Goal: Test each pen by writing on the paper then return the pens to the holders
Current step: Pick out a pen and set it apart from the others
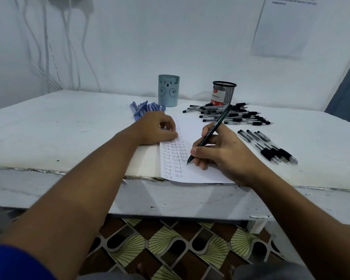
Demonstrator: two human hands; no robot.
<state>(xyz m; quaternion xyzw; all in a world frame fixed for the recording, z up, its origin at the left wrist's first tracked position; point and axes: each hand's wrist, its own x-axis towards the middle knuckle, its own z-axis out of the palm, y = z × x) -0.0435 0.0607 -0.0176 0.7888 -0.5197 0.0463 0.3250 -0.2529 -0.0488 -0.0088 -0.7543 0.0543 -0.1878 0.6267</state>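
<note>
Matt white paper (200,174), black wire-mesh holder (224,92), smooth plastic bear holder (168,90).

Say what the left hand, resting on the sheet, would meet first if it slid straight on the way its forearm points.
Probably the large pile of black pens beyond the paper. The left hand points up-right across bare sheet; depth is uncertain.

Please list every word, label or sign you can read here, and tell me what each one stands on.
"Test": handwritten again and again in columns on the paper.
"Ball Pens": on the white and red label inside the black mesh holder; its smaller print is too blurred to read.
Printed lines on the sheet on the wall: too small to read.
Blue bear holder: a drawn face, no text.
</note>
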